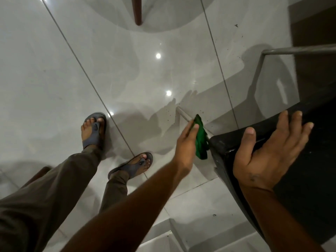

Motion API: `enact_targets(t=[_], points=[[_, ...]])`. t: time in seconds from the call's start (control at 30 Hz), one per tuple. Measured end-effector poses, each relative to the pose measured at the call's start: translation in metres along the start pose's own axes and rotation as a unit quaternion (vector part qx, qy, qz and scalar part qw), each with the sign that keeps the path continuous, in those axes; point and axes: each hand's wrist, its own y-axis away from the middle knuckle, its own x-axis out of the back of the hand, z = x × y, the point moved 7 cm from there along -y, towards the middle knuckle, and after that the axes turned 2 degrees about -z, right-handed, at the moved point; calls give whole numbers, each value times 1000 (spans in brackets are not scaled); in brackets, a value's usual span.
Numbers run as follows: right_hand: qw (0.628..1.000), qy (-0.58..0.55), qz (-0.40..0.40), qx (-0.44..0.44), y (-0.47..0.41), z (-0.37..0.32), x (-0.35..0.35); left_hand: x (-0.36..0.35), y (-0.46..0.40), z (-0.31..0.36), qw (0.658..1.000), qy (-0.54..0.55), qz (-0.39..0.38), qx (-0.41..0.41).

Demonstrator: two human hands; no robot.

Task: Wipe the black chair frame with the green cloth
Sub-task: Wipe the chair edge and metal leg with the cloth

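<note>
The left hand [188, 140], at centre-right of the frame, is holding the green cloth [201, 139] with its grip pressed around the fabric, the fingers curling over the upper edge while the rest of the cloth is hanging down below the palm. The cloth is lying against a thin grey metal leg [183, 114] of the chair frame, which is slanting up and to the left from under the seat toward the floor — the cloth is covering the stretch of leg just beside the seat's corner.

The right hand [269, 151], in the lower right, is resting on the black chair seat [227, 148], its grip spread: the thumb is lying on the near side of the seat edge and the fingers are reaching over the far rim without closing fully. The seat is tilting, with its edge running from the centre right toward the bottom right corner. Another part of the metal frame [298, 50] is showing as a bent grey bar in the upper right.

The person's two feet in grey sandals [94, 132] are standing on the glossy pale tiled floor [54, 79] at left centre. A brown wooden leg [137, 10] is coming down at the top centre.
</note>
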Motion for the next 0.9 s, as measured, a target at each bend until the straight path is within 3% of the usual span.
enact_targets(t=[0.1, 0.23, 0.33, 0.4, 0.6, 0.7, 0.9], points=[[1000, 1, 2, -1, -3, 7, 1, -16, -13, 0, 1000, -4, 9, -21], [1000, -4, 8, 5, -6, 7, 3, 2, -69, 27, 994, -16, 78, 75], [1000, -15, 16, 10, -6, 4, 1, 11, -81, 43, 980, -135, 74, 128], [1000, -4, 12, 6, -5, 5, 1, 4, -76, 49, 971, -203, 57, 115], [1000, 13, 3, -3, -5, 2, 3, -27, -2, 50, 984, -167, 14, 55], [1000, 25, -8, -9, -7, 1, 5, -38, 29, 54, 987, -142, -25, 67], [998, 50, -43, -22, -9, 1, 2, -39, 40, 80, 979, -178, -4, 103]])
